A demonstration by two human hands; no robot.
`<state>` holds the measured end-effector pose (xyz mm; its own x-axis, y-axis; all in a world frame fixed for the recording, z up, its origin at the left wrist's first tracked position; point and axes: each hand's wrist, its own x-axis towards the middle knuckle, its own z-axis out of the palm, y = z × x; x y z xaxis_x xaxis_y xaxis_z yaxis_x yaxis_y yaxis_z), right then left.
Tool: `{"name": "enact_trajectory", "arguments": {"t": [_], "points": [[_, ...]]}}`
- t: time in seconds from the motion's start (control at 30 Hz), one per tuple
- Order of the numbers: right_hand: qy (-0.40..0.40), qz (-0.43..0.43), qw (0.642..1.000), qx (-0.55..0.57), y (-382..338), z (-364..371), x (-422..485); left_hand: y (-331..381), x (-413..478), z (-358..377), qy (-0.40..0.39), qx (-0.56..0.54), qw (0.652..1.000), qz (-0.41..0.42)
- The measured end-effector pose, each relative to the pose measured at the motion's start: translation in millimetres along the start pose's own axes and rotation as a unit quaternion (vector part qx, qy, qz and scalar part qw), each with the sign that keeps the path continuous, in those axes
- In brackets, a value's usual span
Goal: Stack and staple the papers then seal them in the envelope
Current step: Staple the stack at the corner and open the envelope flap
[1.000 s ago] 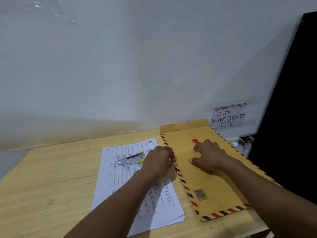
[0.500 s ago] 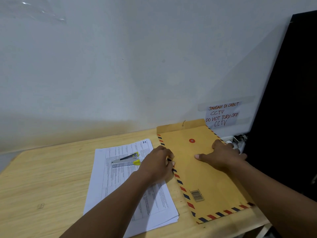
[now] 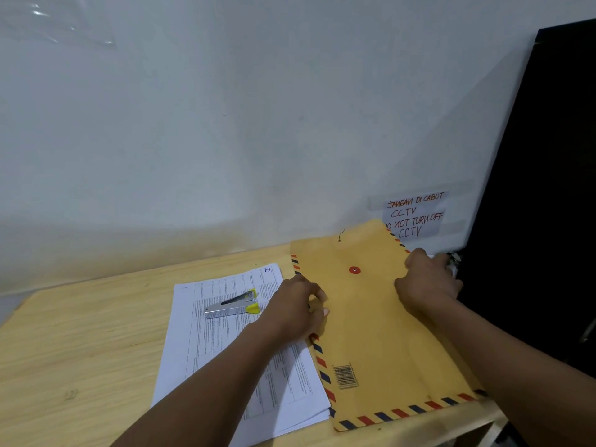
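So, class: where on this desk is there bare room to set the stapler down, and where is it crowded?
Free: the wide bare wood left of the papers, out to the desk edge, and the strip between the papers and the wall. Crowded: the right half, where the envelope runs to the desk's right edge, gripped by the left hand and right hand. The stapler lies on the papers.

Head view, down over desk point(image 3: 80, 343)

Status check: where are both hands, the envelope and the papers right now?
Left hand and right hand grip the envelope's opposite long edges. Flap open. Paper stack unstapled beside it, stapler lying on top.
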<state>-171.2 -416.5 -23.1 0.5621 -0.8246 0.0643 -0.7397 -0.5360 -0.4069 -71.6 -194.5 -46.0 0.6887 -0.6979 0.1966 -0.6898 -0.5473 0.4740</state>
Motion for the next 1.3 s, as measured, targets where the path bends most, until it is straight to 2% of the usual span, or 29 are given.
{"name": "enact_trajectory", "arguments": {"t": [0.1, 0.2, 0.33, 0.43, 0.53, 0.63, 0.73, 0.8, 0.97, 1.17, 1.3], "points": [[0.011, -0.011, 0.999, 0.047, -1.5, 0.6, -0.5, 4.4, 0.7, 0.5, 0.010, -0.036, 0.999, -0.023], [0.019, -0.034, 0.997, 0.074, -5.2, -1.2, 0.5, 8.0, 3.8, -4.8, 0.063, -0.125, 0.987, -0.075], [0.044, -0.049, 0.989, 0.129, -10.8, -6.4, 0.6, 4.9, 8.4, -17.0, 0.125, -0.306, 0.928, -0.172], [0.064, -0.078, 0.984, 0.150, -12.9, -12.1, 4.2, 1.3, 13.6, -23.3, 0.112, -0.387, 0.889, -0.217], [0.067, -0.122, 0.977, 0.161, -17.7, -17.7, 12.6, 2.8, 17.7, -31.8, 0.078, -0.446, 0.863, -0.226], [0.045, -0.154, 0.976, 0.150, -27.5, -22.7, 18.9, 8.2, 19.0, -37.3, 0.059, -0.438, 0.873, -0.204], [0.065, -0.171, 0.982, 0.044, -39.3, -26.1, 16.5, 15.0, 21.1, -38.3, 0.134, -0.444, 0.866, -0.186], [0.057, -0.197, 0.978, 0.035, -49.8, -26.5, 8.8, 16.9, 23.5, -38.2, 0.179, -0.438, 0.863, -0.175], [-0.107, -0.273, 0.944, 0.148, -66.7, -19.1, -8.3, 26.4, 20.0, -40.4, 0.235, -0.405, 0.870, -0.151], [-0.147, -0.226, 0.955, 0.120, -61.0, -21.8, -4.9, 40.0, 5.2, -44.2, 0.248, -0.387, 0.881, -0.109], [-0.161, -0.204, 0.960, 0.105, -50.7, -29.3, -4.9, 49.5, -11.3, -40.7, 0.245, -0.390, 0.881, -0.112]]}}
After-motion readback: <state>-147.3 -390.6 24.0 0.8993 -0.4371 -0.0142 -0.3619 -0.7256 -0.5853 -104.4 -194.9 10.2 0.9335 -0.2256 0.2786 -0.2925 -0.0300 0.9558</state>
